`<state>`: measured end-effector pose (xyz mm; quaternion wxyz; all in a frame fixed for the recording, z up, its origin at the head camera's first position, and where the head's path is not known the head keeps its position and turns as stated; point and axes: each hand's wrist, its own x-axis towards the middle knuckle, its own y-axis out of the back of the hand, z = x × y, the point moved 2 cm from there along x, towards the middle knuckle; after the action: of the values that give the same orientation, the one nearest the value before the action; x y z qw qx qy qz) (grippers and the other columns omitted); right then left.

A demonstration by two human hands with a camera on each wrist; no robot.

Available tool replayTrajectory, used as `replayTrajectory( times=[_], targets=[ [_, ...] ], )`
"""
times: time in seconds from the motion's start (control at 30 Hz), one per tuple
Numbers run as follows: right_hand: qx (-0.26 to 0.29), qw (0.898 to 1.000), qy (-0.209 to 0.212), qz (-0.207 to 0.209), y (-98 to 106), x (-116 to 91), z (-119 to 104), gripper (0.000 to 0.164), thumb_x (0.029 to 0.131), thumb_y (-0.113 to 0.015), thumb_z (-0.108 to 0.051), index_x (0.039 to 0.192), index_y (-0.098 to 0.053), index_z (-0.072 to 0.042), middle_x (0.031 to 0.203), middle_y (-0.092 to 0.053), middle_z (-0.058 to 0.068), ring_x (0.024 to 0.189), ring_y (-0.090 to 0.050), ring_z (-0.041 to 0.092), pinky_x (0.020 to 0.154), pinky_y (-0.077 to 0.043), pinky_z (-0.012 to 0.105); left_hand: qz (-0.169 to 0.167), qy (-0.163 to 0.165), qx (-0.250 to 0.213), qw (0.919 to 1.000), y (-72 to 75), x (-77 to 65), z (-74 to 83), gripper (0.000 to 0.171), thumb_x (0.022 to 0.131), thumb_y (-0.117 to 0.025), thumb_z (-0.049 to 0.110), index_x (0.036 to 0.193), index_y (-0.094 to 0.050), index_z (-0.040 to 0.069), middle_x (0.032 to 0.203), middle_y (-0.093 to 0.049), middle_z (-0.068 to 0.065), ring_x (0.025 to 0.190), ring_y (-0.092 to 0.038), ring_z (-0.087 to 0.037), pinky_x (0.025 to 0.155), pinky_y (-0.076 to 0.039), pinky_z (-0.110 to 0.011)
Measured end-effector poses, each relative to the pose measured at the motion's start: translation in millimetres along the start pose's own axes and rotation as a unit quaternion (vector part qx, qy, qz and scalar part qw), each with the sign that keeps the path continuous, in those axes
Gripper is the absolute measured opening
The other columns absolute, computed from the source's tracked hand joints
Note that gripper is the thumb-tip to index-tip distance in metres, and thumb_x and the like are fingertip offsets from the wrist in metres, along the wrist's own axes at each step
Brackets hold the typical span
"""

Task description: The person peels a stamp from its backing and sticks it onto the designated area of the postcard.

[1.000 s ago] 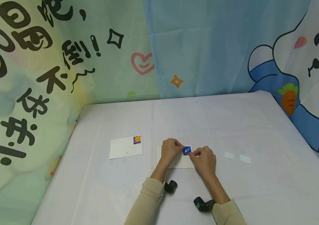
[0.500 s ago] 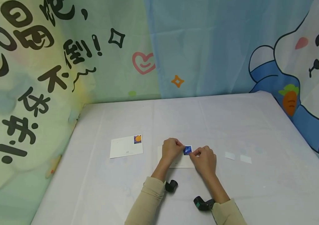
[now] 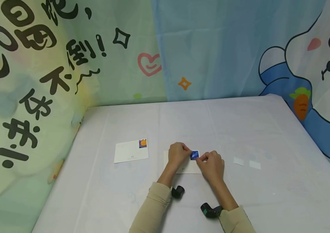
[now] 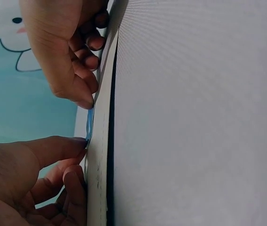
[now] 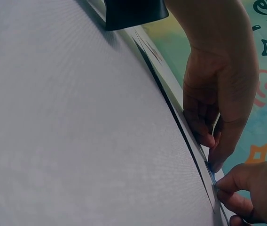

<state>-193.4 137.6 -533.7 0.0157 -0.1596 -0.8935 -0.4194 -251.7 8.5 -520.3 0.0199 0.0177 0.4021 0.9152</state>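
A cream envelope or card lies on the white table under both hands, and a small blue stamp sits at its upper right corner. My left hand holds the stamp's left edge between thumb and fingertips. From the other side, my right hand pinches its right edge. Seen from the left wrist, the blue stamp spans the gap between the two thumbs, close against the envelope. The right wrist view shows the fingertips of both hands nearly meeting at it; whether it is stuck down is hidden.
Left of the hands lies a second envelope or card with an orange and purple stamp at its upper right. Two small white paper pieces lie to the right. A printed curtain rises behind the table.
Both hands keep their hold at the blue stamp with almost no movement. The whole head view has shifted very slightly.
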Motion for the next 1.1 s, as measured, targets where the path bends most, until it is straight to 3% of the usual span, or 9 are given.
replayTrajectory(
  times=[0.83, 1.1],
  targets=[
    [-0.005, 1.0, 0.026, -0.001, -0.1, -0.7, 2.8, 0.025, 0.076, -0.071, -0.019, 0.058, -0.057, -0.008, 0.074, -0.048, 0.008, 0.074, -0.046, 0.027, 0.067, -0.031, 0.042, 0.002, -0.009, 0.006, 0.9999, 1.6, 1.4, 0.3, 0.016, 0.07, -0.078, 0.02, 0.061, -0.068, 0.013, 0.058, -0.059, 0.006, 0.051, -0.047, -0.007, 0.046, -0.037, -0.02],
    [-0.006, 0.999, 0.033, 0.007, 0.2, -2.3, 2.6, 0.027, 0.076, -0.072, -0.019, 0.057, -0.056, -0.01, 0.072, -0.046, 0.007, 0.072, -0.045, 0.027, 0.066, -0.03, 0.04, -0.004, 0.009, -0.006, 0.9999, 0.9, 2.5, -2.2, 0.015, 0.071, -0.078, 0.019, 0.063, -0.067, 0.012, 0.056, -0.057, 0.006, 0.052, -0.047, -0.007, 0.048, -0.037, -0.021]
  ],
)
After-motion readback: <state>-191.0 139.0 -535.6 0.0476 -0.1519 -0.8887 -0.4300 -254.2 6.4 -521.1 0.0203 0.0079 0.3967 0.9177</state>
